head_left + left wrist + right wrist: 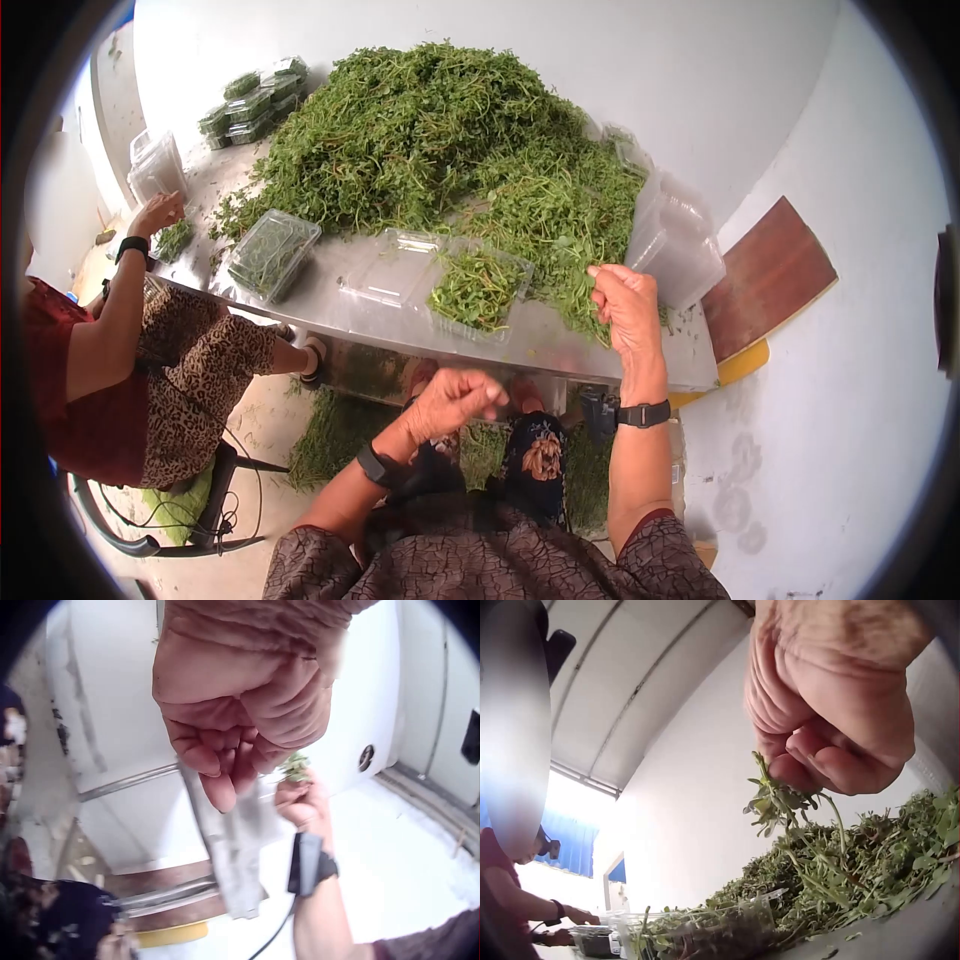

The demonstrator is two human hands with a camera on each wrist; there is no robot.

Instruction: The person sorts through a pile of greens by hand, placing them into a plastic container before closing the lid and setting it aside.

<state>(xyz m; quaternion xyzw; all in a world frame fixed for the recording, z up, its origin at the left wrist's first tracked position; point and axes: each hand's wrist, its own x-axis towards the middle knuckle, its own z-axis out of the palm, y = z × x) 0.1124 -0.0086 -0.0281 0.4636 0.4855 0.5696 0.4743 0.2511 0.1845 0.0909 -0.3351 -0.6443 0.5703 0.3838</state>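
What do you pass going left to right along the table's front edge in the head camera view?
The other person's hand → closed clear box of greens → open clear box of greens → the right hand pinching a sprig → stack of empty clear boxes.

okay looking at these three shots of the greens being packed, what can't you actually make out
- Left hand: motion-blurred in the head view; fingers curled in the left wrist view, nothing visible in them.
- Right hand: pinches a sprig; its stem end is hidden by the fingers.
- Open clamshell box: its fill depth is hidden by the greens.
- Stacked filled boxes: too small to count.
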